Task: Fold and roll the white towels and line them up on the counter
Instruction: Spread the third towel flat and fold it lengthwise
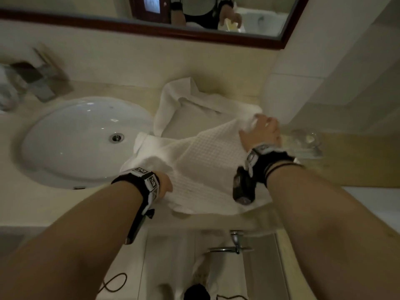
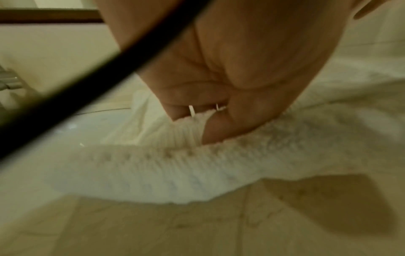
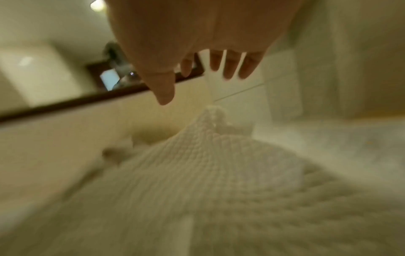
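A white waffle-weave towel (image 1: 205, 161) lies spread and rumpled on the beige counter (image 1: 357, 165), just right of the sink. My left hand (image 1: 165, 185) is at the towel's near left edge. The left wrist view shows that hand (image 2: 197, 124) pinching a fold of the towel (image 2: 175, 173) between thumb and curled fingers. My right hand (image 1: 262, 131) hovers at the towel's far right corner. In the right wrist view that hand (image 3: 196, 88) has straight, spread fingers above the raised corner of the towel (image 3: 208, 164) and holds nothing. More white cloth (image 1: 173, 98) lies crumpled behind, against the wall.
An oval white sink (image 1: 65, 137) fills the counter's left side, with a blurred chrome faucet (image 1: 43, 83) behind it. A wood-framed mirror (image 1: 108, 9) hangs above. A clear glass object (image 1: 307, 141) sits right of the towel, near the tiled side wall (image 1: 324, 83). A chrome rail (image 1: 236, 245) hangs below the counter.
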Action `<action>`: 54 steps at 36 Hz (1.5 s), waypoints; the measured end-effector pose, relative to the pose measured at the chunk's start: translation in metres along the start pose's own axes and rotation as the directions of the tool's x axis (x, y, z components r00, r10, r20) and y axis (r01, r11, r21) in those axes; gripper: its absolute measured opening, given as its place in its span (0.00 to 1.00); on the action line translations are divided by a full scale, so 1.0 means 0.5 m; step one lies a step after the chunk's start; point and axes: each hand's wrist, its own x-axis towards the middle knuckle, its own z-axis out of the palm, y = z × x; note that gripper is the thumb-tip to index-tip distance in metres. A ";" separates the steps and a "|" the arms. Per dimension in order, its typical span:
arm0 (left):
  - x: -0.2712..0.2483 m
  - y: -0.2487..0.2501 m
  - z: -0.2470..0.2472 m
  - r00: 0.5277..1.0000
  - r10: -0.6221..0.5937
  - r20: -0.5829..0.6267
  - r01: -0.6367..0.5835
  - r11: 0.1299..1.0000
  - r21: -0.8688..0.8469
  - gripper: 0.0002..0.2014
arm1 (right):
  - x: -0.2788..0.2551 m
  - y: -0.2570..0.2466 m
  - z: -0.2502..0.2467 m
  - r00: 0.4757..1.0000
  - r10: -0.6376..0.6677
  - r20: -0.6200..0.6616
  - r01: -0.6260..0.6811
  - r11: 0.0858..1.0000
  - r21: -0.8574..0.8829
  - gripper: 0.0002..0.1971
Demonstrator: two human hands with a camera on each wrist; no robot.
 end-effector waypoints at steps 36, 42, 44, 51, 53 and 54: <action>-0.116 0.102 0.156 0.996 -0.056 0.073 0.065 0.990 -0.124 0.17 | -0.339 0.206 -0.054 0.652 0.205 0.729 0.417 0.706 -0.572 0.25; -0.123 0.089 0.065 0.968 -0.163 -0.189 0.144 0.983 -0.111 0.18 | -0.278 0.238 -0.061 0.742 0.182 0.645 0.247 0.820 -0.516 0.26; -0.128 0.075 0.041 0.946 -0.187 -0.266 0.169 0.981 -0.091 0.17 | -0.249 0.231 -0.058 0.754 0.157 0.638 0.236 0.841 -0.487 0.16; -0.091 0.004 -0.013 0.908 -0.297 -0.295 0.280 0.955 -0.100 0.16 | -0.137 0.154 -0.017 0.748 0.081 0.659 0.262 0.876 -0.405 0.10; -0.070 -0.012 -0.041 0.890 -0.306 -0.337 0.279 0.952 -0.128 0.16 | -0.102 0.121 -0.016 0.765 0.017 0.644 0.271 0.898 -0.346 0.15; -0.056 -0.024 -0.058 0.883 -0.316 -0.347 0.283 0.948 -0.143 0.16 | -0.082 0.103 -0.016 0.780 0.001 0.626 0.260 0.909 -0.325 0.18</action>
